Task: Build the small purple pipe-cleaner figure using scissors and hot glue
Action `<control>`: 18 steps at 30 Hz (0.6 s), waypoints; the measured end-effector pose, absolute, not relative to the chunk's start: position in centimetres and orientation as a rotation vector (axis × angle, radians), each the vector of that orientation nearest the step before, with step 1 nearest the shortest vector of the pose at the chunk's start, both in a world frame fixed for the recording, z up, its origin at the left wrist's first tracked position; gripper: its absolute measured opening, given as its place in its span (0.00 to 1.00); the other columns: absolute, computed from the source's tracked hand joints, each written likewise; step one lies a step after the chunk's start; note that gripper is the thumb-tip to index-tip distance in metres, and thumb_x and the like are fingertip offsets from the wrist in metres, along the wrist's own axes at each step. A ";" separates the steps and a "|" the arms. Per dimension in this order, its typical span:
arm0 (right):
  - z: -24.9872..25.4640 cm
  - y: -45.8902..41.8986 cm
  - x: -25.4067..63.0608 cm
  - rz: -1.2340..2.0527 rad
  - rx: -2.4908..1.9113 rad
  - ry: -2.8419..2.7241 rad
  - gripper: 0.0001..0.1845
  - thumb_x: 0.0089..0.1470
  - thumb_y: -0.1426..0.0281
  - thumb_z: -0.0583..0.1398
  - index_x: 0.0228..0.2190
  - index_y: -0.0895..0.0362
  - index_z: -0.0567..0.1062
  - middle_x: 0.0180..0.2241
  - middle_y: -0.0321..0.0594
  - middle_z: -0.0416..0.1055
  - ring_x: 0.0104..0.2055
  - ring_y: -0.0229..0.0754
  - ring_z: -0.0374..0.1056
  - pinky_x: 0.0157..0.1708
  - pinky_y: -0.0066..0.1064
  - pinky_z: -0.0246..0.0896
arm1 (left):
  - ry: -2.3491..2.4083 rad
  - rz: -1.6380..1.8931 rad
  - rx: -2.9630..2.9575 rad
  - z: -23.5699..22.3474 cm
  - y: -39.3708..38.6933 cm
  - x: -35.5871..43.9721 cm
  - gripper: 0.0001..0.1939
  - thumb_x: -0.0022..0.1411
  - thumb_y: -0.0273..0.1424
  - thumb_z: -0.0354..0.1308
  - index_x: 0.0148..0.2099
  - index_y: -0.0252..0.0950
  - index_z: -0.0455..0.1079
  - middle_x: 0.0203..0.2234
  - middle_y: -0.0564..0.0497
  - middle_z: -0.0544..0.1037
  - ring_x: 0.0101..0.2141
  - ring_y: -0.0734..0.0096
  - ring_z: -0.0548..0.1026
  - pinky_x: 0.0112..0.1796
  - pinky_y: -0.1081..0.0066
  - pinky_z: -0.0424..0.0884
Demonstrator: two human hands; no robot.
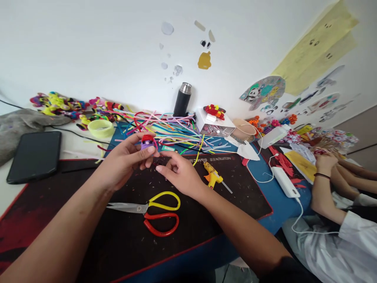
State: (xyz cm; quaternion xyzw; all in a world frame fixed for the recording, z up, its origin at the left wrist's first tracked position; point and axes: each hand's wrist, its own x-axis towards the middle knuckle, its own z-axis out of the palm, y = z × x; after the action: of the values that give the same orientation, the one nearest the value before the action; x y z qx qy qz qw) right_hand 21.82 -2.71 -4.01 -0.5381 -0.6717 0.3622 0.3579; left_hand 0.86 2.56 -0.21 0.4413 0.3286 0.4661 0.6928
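Note:
My left hand [125, 159] is closed around a small figure [146, 143] of purple and red fuzzy pipe cleaner, pinching it between thumb and fingers. Close beside it is my right hand [181, 171], fingers curled, with thumb and index pointing toward the figure's lower edge. Something small and dark shows near those fingertips against the black mat; I cannot make out what it is. Below both hands lie scissors [143, 208] with one yellow and one red handle, blades pointing left. A yellow hot glue gun [212, 175] rests on the mat right of my right hand.
The black desk mat [194, 243] has red edges. Behind it lie many coloured pipe cleaners [167, 127], a black thermos [182, 100], a white box [216, 125] and a yellow-green bowl [101, 128]. A black tablet [34, 156] is left; a white power bank [285, 182] and another person's arm [322, 192] are right.

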 end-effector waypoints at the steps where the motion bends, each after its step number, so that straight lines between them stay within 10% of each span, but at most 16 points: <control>1: -4.2 -2.4 21.4 0.952 -1.381 -1.733 0.25 0.70 0.58 0.69 0.64 0.50 0.77 0.31 0.31 0.76 0.32 0.41 0.72 0.34 0.32 0.63 | 0.720 1.013 0.989 -0.3 2.5 0.9 0.31 0.50 0.41 0.87 0.53 0.40 0.81 0.30 0.52 0.86 0.23 0.74 0.75 0.23 0.76 0.69; 11: -2.9 -2.3 19.8 0.991 -1.324 -1.749 0.13 0.73 0.62 0.64 0.36 0.54 0.81 0.27 0.32 0.74 0.30 0.38 0.67 0.34 0.30 0.58 | 0.711 0.995 1.017 -0.6 2.8 0.5 0.32 0.49 0.43 0.88 0.51 0.39 0.80 0.30 0.51 0.86 0.23 0.74 0.74 0.25 0.75 0.70; 18: -2.8 -2.4 22.8 1.101 -1.340 -1.407 0.29 0.66 0.39 0.62 0.31 0.51 0.74 0.16 0.24 0.55 0.18 0.36 0.54 0.22 0.29 0.52 | 0.731 1.170 0.947 -1.0 4.4 -1.3 0.29 0.51 0.37 0.86 0.51 0.36 0.80 0.33 0.51 0.86 0.24 0.73 0.77 0.25 0.75 0.71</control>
State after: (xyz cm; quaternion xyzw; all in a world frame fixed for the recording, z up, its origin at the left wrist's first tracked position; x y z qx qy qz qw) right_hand 22.79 -2.44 -2.78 -0.5391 -0.5661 0.4430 0.4388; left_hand -1.25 4.35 -0.98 0.4201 0.3244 0.5193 0.6698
